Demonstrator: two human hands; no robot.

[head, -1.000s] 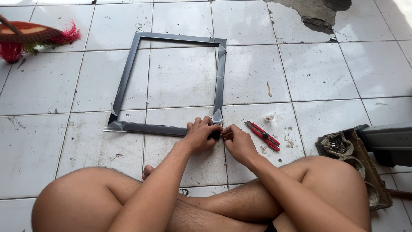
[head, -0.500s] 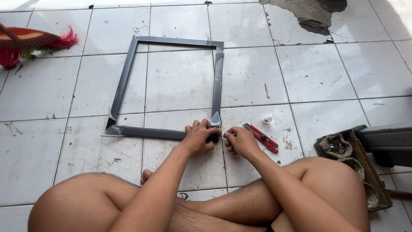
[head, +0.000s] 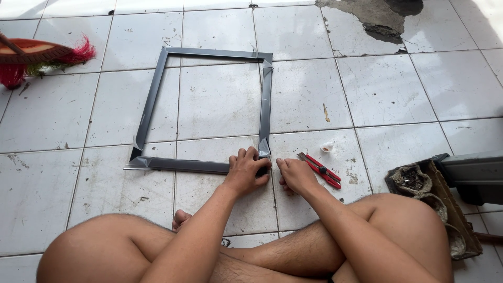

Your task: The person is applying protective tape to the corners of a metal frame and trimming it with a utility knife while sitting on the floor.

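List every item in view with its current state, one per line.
Grey frame: flat on the tiled floor, four sides joined into a square.
Left hand: pressed down on the frame's near right corner.
Right hand: on the floor beside that corner, fingertips at the frame.
Red cutter: lying on the floor, untouched.
Red broom: lying at the far left.
Floor tile: broken away at the top, bare patch showing.

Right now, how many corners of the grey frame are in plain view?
3: far left, far right, near left. The fourth, near right, is covered by the left hand.
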